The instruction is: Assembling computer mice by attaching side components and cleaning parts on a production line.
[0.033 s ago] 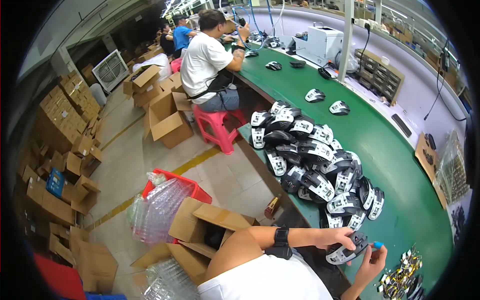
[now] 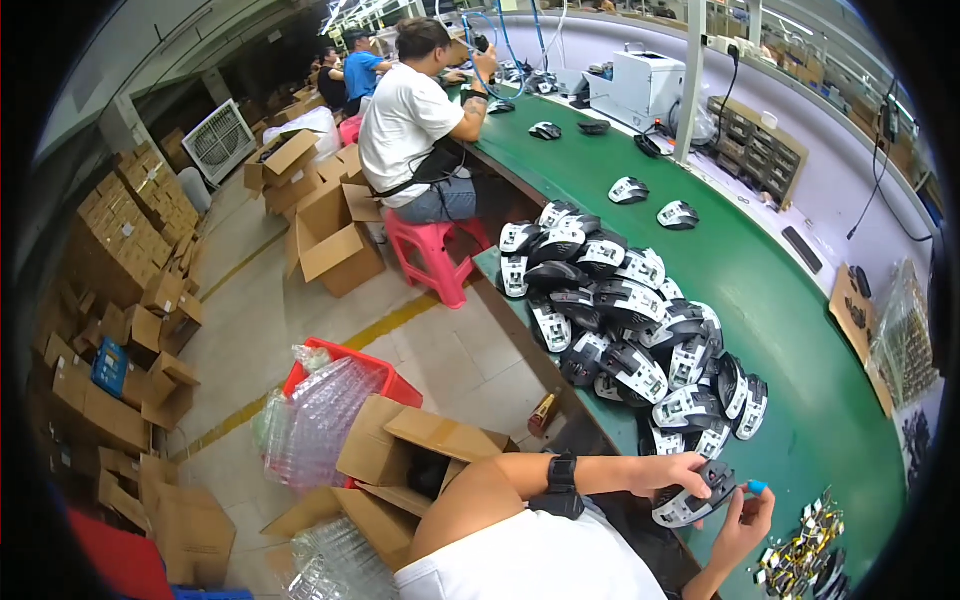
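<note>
My left hand point(image 2: 672, 474) grips a black-and-white computer mouse point(image 2: 690, 502) above the near edge of the green bench, a dark band on that wrist. Beside the mouse's right end is my right hand point(image 2: 741, 524), its fingers bent together and a blue cover point(image 2: 756, 487) on one fingertip. Whatever those fingers pinch is too small to make out. A large heap of similar mice point(image 2: 630, 305) lies just beyond my hands. To the right of my right hand is a pile of small parts point(image 2: 803, 548) with yellow, white and black pieces.
Two mice point(image 2: 678, 215) lie apart on the green bench point(image 2: 790, 390). A co-worker point(image 2: 415, 120) sits on a pink stool point(image 2: 437, 255) farther along. To my left are an open carton point(image 2: 375, 440) and a red crate point(image 2: 405, 388) with clear plastic packaging. A cardboard sheet point(image 2: 858, 335) edges the right side.
</note>
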A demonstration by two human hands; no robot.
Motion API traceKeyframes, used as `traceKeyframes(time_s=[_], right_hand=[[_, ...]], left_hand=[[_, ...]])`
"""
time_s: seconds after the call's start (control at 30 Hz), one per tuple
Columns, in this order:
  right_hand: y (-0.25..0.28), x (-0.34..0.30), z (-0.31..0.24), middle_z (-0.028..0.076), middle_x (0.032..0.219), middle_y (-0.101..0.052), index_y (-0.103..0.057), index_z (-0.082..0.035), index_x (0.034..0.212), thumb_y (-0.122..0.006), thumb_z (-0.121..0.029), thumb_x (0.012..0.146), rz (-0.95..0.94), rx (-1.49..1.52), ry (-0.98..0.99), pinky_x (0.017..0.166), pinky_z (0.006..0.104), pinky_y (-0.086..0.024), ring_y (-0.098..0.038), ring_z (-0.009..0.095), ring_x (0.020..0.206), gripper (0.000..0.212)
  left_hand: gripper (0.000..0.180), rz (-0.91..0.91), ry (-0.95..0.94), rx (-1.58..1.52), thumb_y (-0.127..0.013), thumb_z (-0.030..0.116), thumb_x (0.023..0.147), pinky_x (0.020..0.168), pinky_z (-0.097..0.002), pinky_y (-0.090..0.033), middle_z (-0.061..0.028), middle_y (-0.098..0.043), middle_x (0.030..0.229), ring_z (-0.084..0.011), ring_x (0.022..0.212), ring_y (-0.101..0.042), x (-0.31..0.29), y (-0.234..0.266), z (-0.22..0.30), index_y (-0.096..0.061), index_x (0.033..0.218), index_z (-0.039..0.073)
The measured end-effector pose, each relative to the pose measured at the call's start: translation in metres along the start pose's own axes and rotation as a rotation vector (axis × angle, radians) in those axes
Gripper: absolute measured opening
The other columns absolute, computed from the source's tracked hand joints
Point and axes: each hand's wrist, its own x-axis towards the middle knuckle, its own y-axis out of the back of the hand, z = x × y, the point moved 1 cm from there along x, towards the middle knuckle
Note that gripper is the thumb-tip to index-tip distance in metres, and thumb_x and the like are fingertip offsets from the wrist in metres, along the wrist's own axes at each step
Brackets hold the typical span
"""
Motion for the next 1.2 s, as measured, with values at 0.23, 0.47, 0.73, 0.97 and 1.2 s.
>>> traceKeyframes(time_s=[0.23,0.47,0.73,0.97,1.2], right_hand=[[-0.013,0.028,-0.007,0.004,0.087,-0.057,-0.055,0.0,0.095,-0.059,0.007,0.083,-0.031,-0.043,0.092,0.053,0.0215,-0.033,-0.043,0.007,0.061,0.014],[-0.007,0.056,-0.03,0.007,0.097,-0.057,-0.055,0.0,0.097,-0.059,0.006,0.086,0.108,-0.141,0.239,0.053,0.0209,-0.033,-0.044,0.009,0.067,0.013],[0.001,0.072,-0.053,0.009,0.1,-0.053,-0.052,0.002,0.099,-0.051,0.008,0.088,0.001,0.053,0.231,0.065,0.0208,-0.037,-0.046,0.011,0.076,0.013],[-0.01,0.069,-0.076,0.006,0.092,-0.058,-0.056,-0.001,0.099,-0.059,0.009,0.084,0.001,0.083,0.225,0.054,0.0185,-0.036,-0.047,0.007,0.065,0.019],[-0.014,0.088,-0.112,0.008,0.081,-0.064,-0.06,-0.004,0.094,-0.074,0.008,0.07,-0.092,0.054,0.362,0.046,0.025,-0.042,-0.053,0.014,0.055,0.03]], left_hand=[[0.05,-0.002,-0.071,-0.005,-0.064,0.017,0.081,0.073,-0.0317,-0.054,-0.0109,-0.063,0.095,-0.0233,0.086,-0.068,-0.001,0.004,0.023,-0.049,0.125,-0.003],[0.045,-0.03,-0.232,0.033,-0.067,0.018,0.079,0.07,-0.0336,-0.055,-0.0104,-0.062,0.093,-0.0242,0.081,-0.068,0.014,-0.014,0.054,-0.05,0.115,-0.003],[0.061,0.019,-0.314,-0.272,-0.051,0.027,0.089,0.09,-0.0409,-0.051,-0.0181,-0.056,0.121,-0.028,0.098,-0.064,0.016,-0.008,0.08,-0.028,0.143,0.011],[0.052,0.056,-0.431,-0.183,-0.04,0.033,0.1,0.088,-0.0375,-0.051,-0.0152,-0.054,0.121,-0.0258,0.101,-0.062,0.017,-0.004,0.103,-0.023,0.146,0.015],[0.061,0.097,-0.452,-0.184,-0.037,0.044,0.098,0.078,-0.048,-0.057,-0.025,-0.049,0.126,-0.0368,0.102,-0.061,0.031,-0.016,0.113,-0.016,0.149,0.017]])
